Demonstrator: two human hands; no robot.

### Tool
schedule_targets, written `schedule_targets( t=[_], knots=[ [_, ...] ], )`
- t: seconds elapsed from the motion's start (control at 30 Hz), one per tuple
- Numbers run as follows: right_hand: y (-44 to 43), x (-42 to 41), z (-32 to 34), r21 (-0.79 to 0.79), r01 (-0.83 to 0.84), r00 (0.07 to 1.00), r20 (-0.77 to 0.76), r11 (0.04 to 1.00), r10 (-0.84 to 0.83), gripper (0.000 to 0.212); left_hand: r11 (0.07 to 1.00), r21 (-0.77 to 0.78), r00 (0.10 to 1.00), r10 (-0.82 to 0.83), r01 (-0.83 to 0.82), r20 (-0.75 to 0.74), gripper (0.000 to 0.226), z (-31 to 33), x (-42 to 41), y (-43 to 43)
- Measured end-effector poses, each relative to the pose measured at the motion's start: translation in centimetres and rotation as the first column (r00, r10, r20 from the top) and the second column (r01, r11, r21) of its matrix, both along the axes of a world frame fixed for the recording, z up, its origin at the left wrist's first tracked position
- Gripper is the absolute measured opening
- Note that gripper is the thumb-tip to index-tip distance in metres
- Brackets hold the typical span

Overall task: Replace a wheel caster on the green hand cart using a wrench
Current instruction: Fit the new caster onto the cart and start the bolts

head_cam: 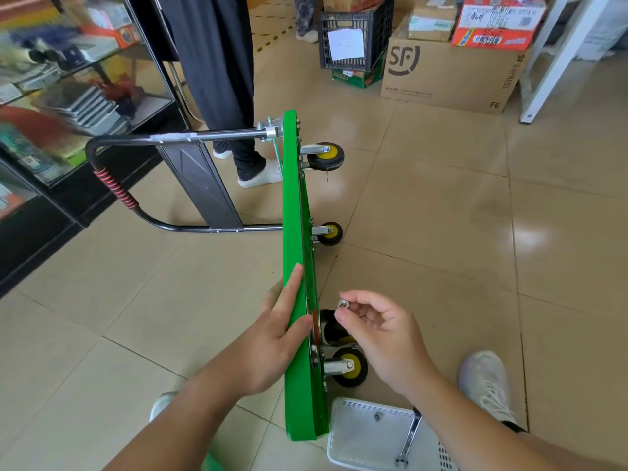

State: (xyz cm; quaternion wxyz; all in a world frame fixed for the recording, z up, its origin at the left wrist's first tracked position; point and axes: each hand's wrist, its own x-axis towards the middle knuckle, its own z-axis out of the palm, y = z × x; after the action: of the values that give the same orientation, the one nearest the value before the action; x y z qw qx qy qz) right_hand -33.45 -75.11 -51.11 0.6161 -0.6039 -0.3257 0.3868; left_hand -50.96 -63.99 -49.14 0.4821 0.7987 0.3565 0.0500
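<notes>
1. The cart (294, 232) stands on its long edge on the floor. The left grip (272, 338) lies flat on the deck with straight fingers, steadying it and clasping nothing.
2. The right grip (377, 331) pinches a small nut (341, 304) between thumb and forefinger, just off the cart's underside.
3. The nut looks hard, smooth and light, so it would probably slip or roll away. A fingertip pinch on its flats seems best.
4. The cart looks stiff and fairly heavy, and tippy on edge. The top rim under the left grip is likely the best place to brace it.
5. A caster (350, 367) sits below the right grip. A second wheel right behind its fingers is half covered.
6. The mounting plates show edge-on, so I cannot tell which stud is bare.
7. Nearer than the right grip, a tray (356, 450) holds what looks like the wrench (409, 436). Its head is hard to make out.
</notes>
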Motion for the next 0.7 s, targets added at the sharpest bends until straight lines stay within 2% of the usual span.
schedule_targets(
  t=[0.23, 0.4, 0.53, 0.7],
  knots=[
    [0.9, 0.5, 0.4, -0.043, -0.026, 1.000, -0.009, 0.999, 0.026, 0.025, 1.000, 0.001, 1.000, -0.002, 0.002, -0.004, 0.070, 0.2, 0.1, 0.0],
    [2.3, 1.3, 0.4, -0.128, -0.047, 0.993, 0.104, 0.991, 0.060, 0.028, 1.000, -0.014, 1.000, 0.003, -0.003, -0.004, 0.070, 0.4, 0.1, -0.1],
    [3.9, 1.8, 0.4, -0.204, -0.085, 0.989, 0.102, 0.975, 0.108, 0.028, 1.000, -0.015, 1.000, 0.001, -0.001, -0.011, 0.070, 0.4, 0.1, -0.1],
    [5.4, 2.1, 0.1, -0.274, -0.188, 0.945, 0.212, 0.943, 0.250, 0.027, 1.000, -0.018, 1.000, -0.003, 0.003, -0.028, 0.070, 0.5, 0.2, -0.1]
  ],
)
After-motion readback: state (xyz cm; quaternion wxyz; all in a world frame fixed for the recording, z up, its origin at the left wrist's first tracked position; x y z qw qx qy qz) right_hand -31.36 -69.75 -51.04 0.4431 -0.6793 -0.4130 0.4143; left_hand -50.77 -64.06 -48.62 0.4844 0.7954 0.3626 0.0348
